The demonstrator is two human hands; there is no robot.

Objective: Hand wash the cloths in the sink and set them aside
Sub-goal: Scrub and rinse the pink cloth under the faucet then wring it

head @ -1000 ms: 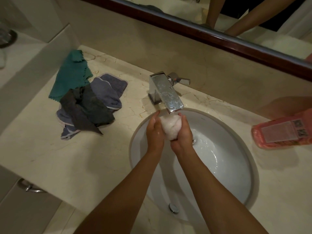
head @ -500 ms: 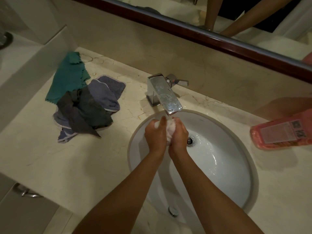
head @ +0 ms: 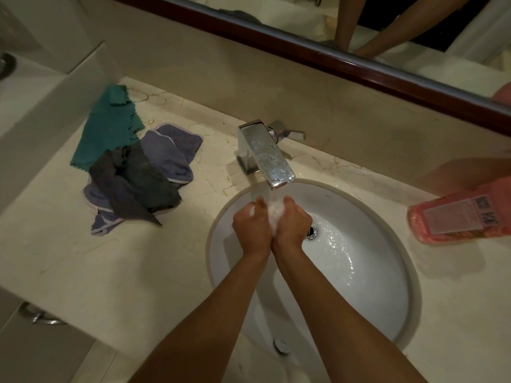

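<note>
A small white cloth point(head: 274, 212) is bunched between my two hands over the white oval sink point(head: 387, 313), under the running chrome faucet point(head: 265, 154). My left hand point(head: 252, 229) and my right hand point(head: 291, 226) both curl round the cloth and squeeze it; most of it is hidden by the fingers. Water runs down the basin toward the drain point(head: 312, 232). On the counter to the left lies a pile of cloths: a teal one point(head: 106, 128), a purple-blue one point(head: 168, 153) and a dark grey one point(head: 138, 186).
A pink soap bottle point(head: 459, 217) lies on its side on the marble counter point(head: 83, 258) at the right. A mirror with a dark wooden frame point(head: 331, 60) runs along the back wall. A cabinet handle point(head: 41, 317) shows below the counter's left edge.
My hands have pressed closer together round the white cloth and dropped a little lower in the basin. Less of the cloth shows than a second ago.
</note>
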